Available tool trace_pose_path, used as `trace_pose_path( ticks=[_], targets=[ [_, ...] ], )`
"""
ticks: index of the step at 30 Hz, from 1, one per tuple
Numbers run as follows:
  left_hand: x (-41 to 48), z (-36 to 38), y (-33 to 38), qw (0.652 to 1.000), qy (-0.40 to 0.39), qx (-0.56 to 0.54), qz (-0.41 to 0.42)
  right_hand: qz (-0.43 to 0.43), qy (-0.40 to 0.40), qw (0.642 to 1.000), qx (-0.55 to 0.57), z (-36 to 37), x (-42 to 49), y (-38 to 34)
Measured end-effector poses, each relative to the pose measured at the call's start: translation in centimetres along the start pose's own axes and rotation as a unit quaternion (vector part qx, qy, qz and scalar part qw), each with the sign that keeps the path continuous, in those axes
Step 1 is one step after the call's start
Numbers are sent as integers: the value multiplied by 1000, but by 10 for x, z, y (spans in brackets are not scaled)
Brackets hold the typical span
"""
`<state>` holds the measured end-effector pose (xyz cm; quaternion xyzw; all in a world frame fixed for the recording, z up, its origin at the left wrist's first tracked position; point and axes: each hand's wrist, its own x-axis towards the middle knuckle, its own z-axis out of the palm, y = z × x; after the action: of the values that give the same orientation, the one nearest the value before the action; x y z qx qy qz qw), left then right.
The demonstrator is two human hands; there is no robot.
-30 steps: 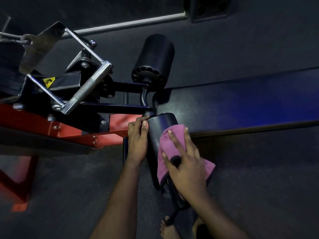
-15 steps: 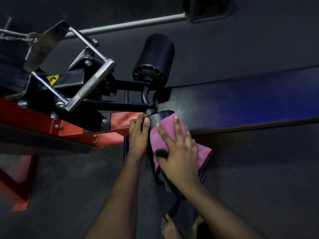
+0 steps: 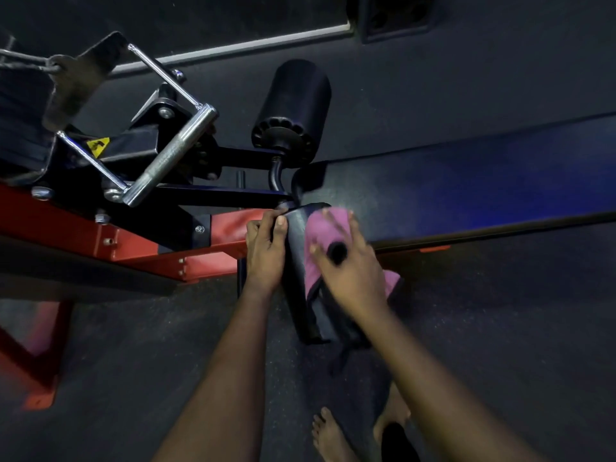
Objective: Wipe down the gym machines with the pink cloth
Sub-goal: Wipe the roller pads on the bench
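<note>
- Head view: I see the lower roller pad [image 3: 298, 255], black and tilted, just in front of the person, and I place everything else from it.
- The pink cloth [image 3: 321, 228] lies over the pad's upper right side. One corner sticks out to the right, beyond the wrist.
- The right hand [image 3: 353, 271] lies on the cloth with fingers spread and fairly straight, pressing it against the pad. The hand is blurred, and I cannot identify a small dark round shape between its thumb and forefinger.
- The left hand [image 3: 266, 251] grips the pad's upper left edge, with fingers curled over the top rim.
- Directly above the pad, an upper roller pad [image 3: 296, 98] sits on a bent steel arm.
- Up and left of the pad, a knurled chrome handle [image 3: 170, 158] hangs in its wire bracket, near a yellow warning sticker [image 3: 97, 146].
- The red frame [image 3: 133, 248] runs leftward from the pad, behind the left hand.
- Right of the pad stretches a long bench cushion [image 3: 483, 181] lit blue.
- Below the pad, a bare foot [image 3: 328, 435] stands on the dark floor [image 3: 500, 328].
</note>
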<state>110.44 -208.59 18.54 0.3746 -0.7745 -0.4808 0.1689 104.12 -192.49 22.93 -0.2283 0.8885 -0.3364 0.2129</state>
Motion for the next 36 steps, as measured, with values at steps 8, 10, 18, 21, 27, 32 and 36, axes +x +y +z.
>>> trace_pose_path(
  ticks=[8,10,18,21,27,32,36],
  targets=[
    [2,1,2,1000,0,6,3,137,-31,985,100,4,21,19],
    [0,-1,4,1000,-3,4,0,249,-62,923,285,1,51,28],
    [-2,1,-4,1000,-3,-9,1,-13,35,999,38,1,-62,12],
    [-1,0,-3,1000,-5,4,5,124,15,983,137,3,-26,28],
    [-2,-2,1,1000,-7,-6,6,195,-106,824,521,13,37,69],
    [1,-5,-11,998,-14,-64,11,205,-70,838,500,19,12,70],
    [8,-11,-6,998,11,-43,37,203,7,927,316,17,-24,51]
  ],
)
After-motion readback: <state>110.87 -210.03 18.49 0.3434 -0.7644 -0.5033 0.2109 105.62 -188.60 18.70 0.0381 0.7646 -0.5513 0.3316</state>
